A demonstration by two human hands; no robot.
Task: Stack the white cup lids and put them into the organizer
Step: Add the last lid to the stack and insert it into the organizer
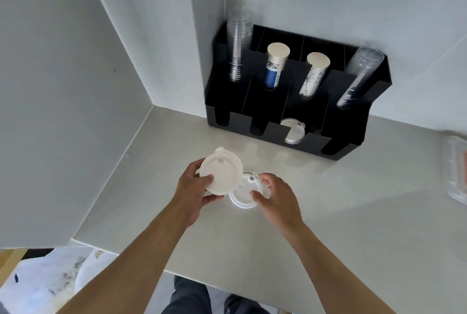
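Left hand (199, 186) grips a white cup lid (222, 173), thumb across its near face and fingers behind, holding it tilted and raised above the counter (353, 212). Right hand (275, 193) closes on a second lid (246, 192), thumb at its near rim and fingers at its far rim; this lid sits just right of and lower than the first, partly overlapped by it. Whether it rests on the counter cannot be told. Both forearms reach in from the near edge, converging near the counter's middle.

Black organizer (348, 126) stands at the far edge against the wall. Its third front slot from the left holds another lid (293, 131). Behind, two stacks of clear cups (238, 43) lean in the outer compartments, the other clear stack (358, 78) at right, and two sleeves of paper cups (274, 68) occupy the middle ones. A clear plastic container (454, 169) lies at the counter's right edge.
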